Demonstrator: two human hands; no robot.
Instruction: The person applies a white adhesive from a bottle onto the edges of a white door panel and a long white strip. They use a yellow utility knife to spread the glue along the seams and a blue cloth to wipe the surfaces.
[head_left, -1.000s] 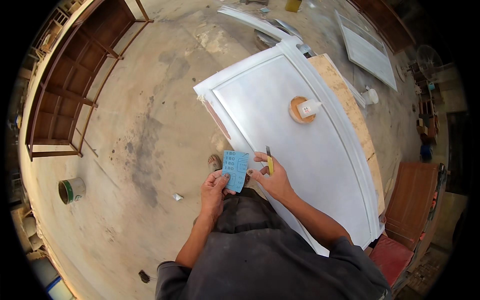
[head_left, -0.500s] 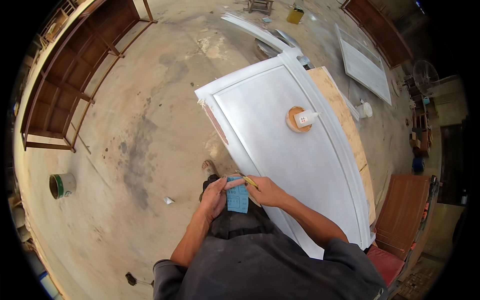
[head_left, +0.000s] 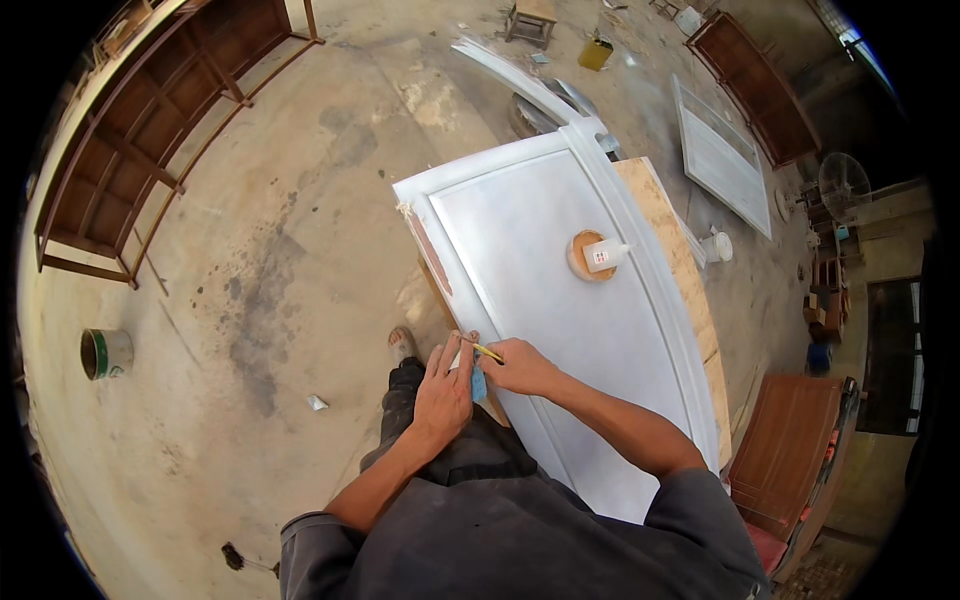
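My right hand (head_left: 522, 367) is closed around a thin yellow stick-like tool (head_left: 487, 352) whose tip points left; its exact kind is unclear. Beside it, a blue printed sheet (head_left: 478, 384), which looks like sandpaper, hangs between my hands, mostly hidden. My left hand (head_left: 443, 398) has its fingers stretched forward, slightly apart, against the sheet, and the fingertips reach the left edge of the white panel (head_left: 540, 240). Bare reddish-brown material shows along part of that edge. A white plastic bottle (head_left: 604, 254) lies across a round tan container (head_left: 578, 264) on the panel.
Light wooden boards (head_left: 664, 215) lie under the panel's right side. A green-and-white bucket (head_left: 108, 354) rests on the floor at left, below a brown wooden frame (head_left: 150, 130). Another white panel (head_left: 715, 145) and a yellow can (head_left: 595, 54) are farther off. Brown panels (head_left: 785, 450) stand lower right.
My left hand has moved forward and its fingers have straightened, leaving less of the blue sheet showing. Both hands are nearer the panel's edge. The yellow tool stays in my right hand.
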